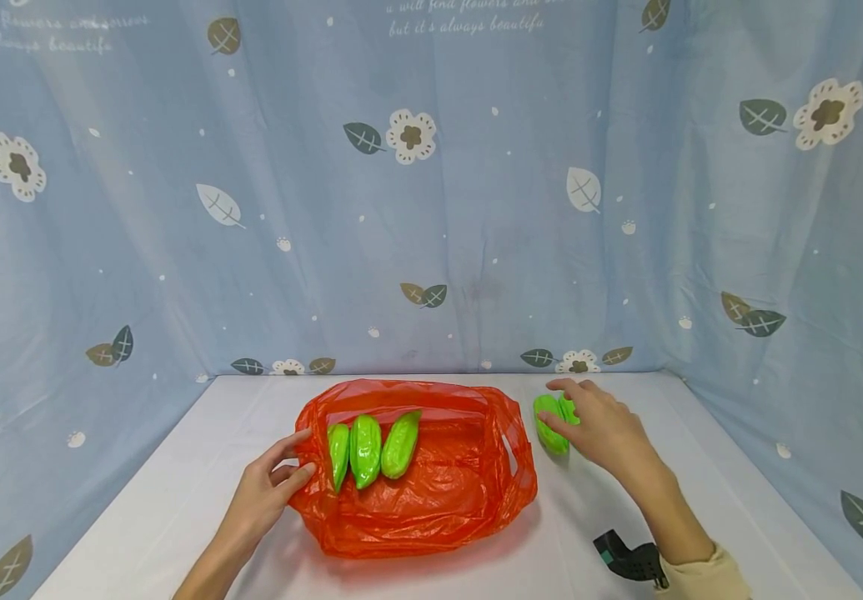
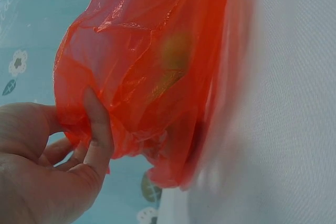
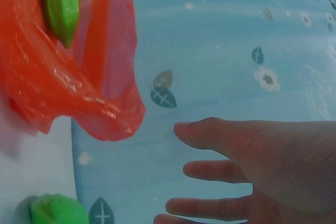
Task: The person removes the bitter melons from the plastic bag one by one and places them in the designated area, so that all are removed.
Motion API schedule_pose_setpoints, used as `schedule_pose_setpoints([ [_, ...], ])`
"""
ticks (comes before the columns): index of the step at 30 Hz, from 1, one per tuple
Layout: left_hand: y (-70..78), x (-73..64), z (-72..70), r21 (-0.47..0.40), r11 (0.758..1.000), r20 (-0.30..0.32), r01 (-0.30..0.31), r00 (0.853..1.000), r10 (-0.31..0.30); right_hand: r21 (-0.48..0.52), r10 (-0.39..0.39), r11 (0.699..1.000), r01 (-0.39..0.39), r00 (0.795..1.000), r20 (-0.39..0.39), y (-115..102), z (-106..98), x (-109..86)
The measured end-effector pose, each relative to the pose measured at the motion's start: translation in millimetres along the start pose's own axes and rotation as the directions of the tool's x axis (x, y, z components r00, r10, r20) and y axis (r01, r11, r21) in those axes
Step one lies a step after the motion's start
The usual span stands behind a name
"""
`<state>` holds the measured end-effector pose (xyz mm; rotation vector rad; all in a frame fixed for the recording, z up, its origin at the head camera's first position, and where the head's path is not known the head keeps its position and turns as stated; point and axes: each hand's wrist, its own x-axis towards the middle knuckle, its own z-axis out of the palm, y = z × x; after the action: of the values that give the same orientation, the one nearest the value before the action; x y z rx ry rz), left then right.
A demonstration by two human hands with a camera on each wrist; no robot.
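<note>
Red crinkly bag point(image 1: 449, 475), left hand point(image 1: 269, 485) pinching; empty right hand point(image 1: 608, 429) spread near glossy pods point(image 1: 554, 442).

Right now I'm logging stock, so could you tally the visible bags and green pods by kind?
Red bag: 1
Green pods: 5 visible (3 in the bag, 2 outside it)
Total: 6

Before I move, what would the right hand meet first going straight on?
The right hand would likely meet a green piece outside the red bag, roughly ahead in its wrist view, though depth is unclear.
</note>
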<state>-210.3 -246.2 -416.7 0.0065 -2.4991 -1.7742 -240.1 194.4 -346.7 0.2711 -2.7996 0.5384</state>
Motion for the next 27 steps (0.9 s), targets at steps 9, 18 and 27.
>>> schedule_pose_setpoints([
  [9, 1.9, -1.0, 0.6, 0.006, 1.000, -0.002, 0.008, 1.000, -0.008, -0.005, -0.060, 0.998, 0.060, 0.997, -0.048, -17.1, 7.8, -5.0],
  [18, 0.3, -0.9, 0.5, 0.000, 1.000, -0.002, 0.009, 1.000, -0.009, -0.020, -0.097, 0.995, 0.096, 0.995, -0.035, -33.8, 20.2, -6.2],
  [27, -0.5, -0.4, 0.1, 0.004, 1.000, -0.008, 0.003, 1.000, -0.003, -0.004, -0.113, 0.994, 0.113, 0.993, 0.022, -52.6, 32.7, -9.0],
])
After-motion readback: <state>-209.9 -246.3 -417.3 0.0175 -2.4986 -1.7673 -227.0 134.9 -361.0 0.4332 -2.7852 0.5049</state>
